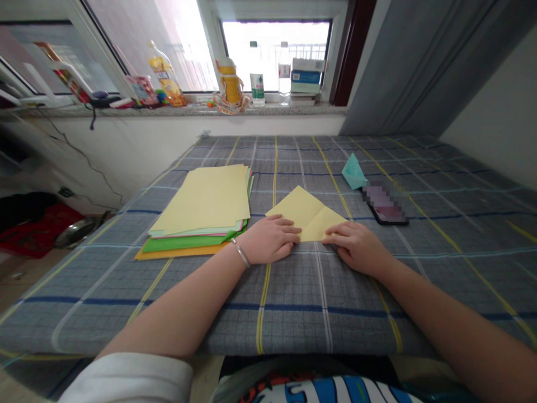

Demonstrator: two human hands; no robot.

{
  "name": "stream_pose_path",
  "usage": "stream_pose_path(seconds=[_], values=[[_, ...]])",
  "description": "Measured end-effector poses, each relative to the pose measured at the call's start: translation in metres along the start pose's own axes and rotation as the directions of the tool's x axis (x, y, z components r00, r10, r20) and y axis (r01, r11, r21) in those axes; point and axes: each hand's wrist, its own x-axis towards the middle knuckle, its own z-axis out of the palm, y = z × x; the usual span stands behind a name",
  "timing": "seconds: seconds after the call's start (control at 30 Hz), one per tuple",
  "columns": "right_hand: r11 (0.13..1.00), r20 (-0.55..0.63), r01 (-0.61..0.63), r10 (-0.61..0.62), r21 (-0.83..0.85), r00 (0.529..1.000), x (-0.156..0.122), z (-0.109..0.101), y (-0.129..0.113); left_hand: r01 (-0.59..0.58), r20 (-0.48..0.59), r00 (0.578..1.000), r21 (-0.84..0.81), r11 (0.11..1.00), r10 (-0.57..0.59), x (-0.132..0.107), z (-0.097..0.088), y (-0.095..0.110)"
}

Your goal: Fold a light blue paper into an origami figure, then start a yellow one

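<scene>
A pale yellow paper sheet point(306, 214), folded to an angled shape, lies on the checked grey cloth point(268, 302) right in front of me. My left hand point(271, 239) rests flat over its lower left corner. My right hand point(356, 247) lies with its fingertips on the lower right edge. Neither hand closes around the paper, and the fingers hide its bottom corners. To the left of my left hand sits a stack of coloured paper sheets point(201, 204), yellow on top, with green and orange beneath.
A small teal folded paper piece point(353, 172) and a phone with a blurred screen point(385, 204) lie on the cloth at the right. Beyond the cloth's far edge, a window sill holds several bottles point(257, 75) and a stack of boxes point(306, 73). A wall stands to the right.
</scene>
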Motion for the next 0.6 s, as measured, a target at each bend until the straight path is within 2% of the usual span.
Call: stream_pose_path(seconds=[0.3,0.6], values=[[0.994,0.032,-0.009,0.012,-0.107,0.999,-0.004,-0.006,0.0,-0.005,0.013,1.0,-0.034,0.999,0.005,-0.002,-0.001,-0.005],[0.975,0.053,-0.035,0.048,-0.218,0.997,-0.012,-0.015,0.004,-0.015,-0.026,1.0,-0.067,0.998,0.013,-0.003,0.002,-0.007]])
